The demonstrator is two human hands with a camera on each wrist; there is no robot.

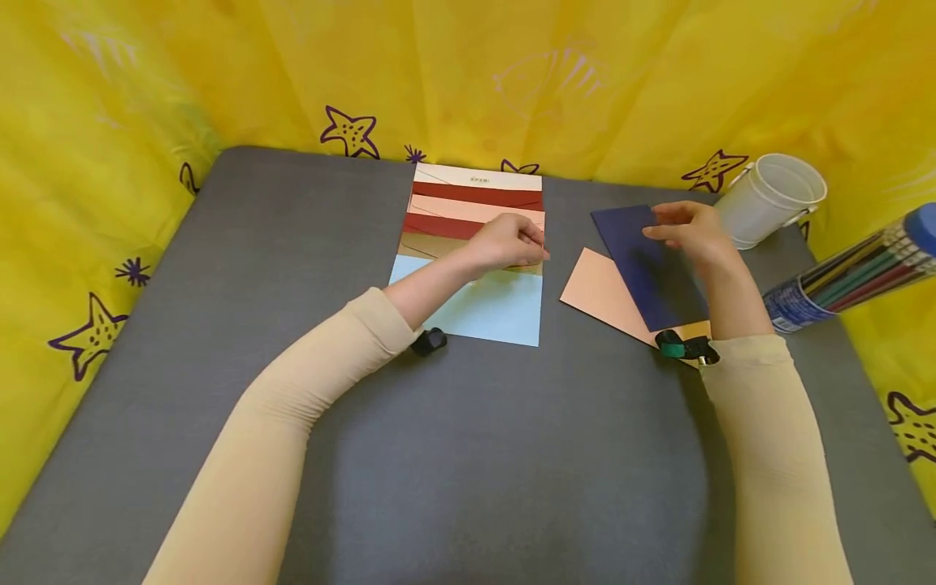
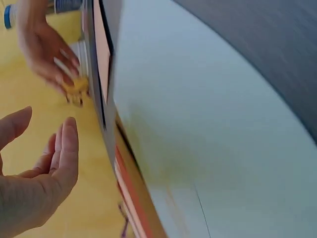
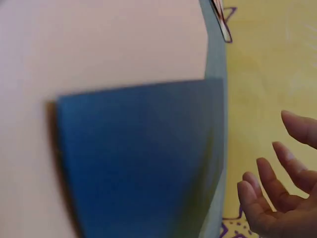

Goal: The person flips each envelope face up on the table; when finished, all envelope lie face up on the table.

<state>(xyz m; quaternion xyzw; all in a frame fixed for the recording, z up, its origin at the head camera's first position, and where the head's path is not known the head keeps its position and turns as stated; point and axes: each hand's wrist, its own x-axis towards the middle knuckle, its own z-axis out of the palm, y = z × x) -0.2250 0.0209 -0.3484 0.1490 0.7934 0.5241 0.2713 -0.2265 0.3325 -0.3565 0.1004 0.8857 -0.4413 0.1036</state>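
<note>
Overlapping envelopes lie in a column at the table's far middle: a white one at the top, then dark red, pink and brown bands, and a light blue envelope in front. My left hand hovers over the brown envelope, fingers loosely bent. Its thumb and fingers stand apart with nothing between them in the left wrist view. To the right, a dark blue envelope lies across a peach envelope. Above the blue one's far right edge is my right hand, its fingers spread and holding nothing.
A white bucket with handles stands at the back right. Nearer, a blue cup holds several pencils, leaning right. Yellow cloth with sea-animal drawings surrounds the grey table. Each wrist wears a dark camera band.
</note>
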